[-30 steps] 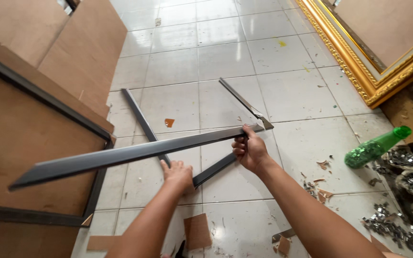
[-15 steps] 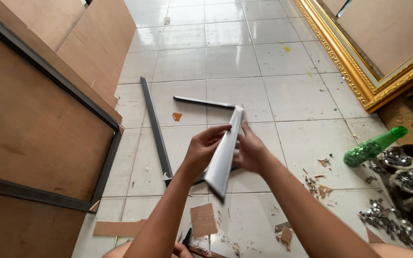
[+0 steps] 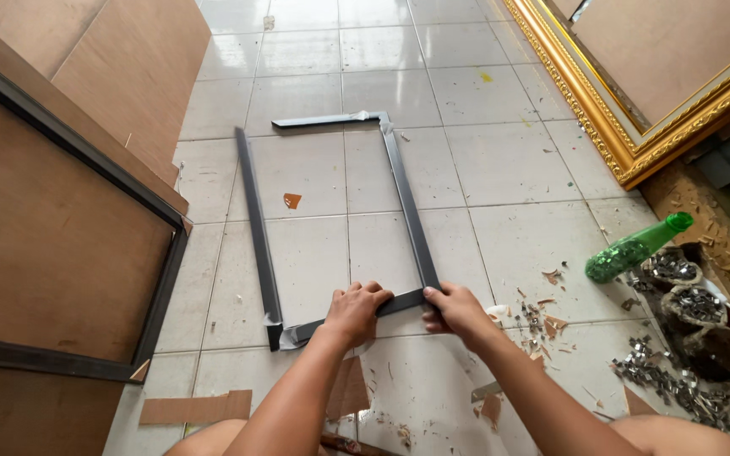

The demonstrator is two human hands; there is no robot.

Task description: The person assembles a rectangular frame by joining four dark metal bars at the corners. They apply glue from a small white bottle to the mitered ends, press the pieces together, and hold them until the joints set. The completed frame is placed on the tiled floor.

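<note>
The short near frame strip (image 3: 344,317) (long axis left-right) is pinned flat to the floor (image 3: 517,177) beneath both hands, left hand (image 3: 355,311) and right hand (image 3: 456,311) pressed down on its right half

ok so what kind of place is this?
Likely a picture-framing workshop, working on the floor. Both hands, left hand and right hand, press a dark frame on white tiles. An ornate gold frame leans nearby, with backing boards and offcut scraps.

left hand (image 3: 356,311): palm down, fingers curled | right hand (image 3: 456,309): palm down, fingers bent
</note>
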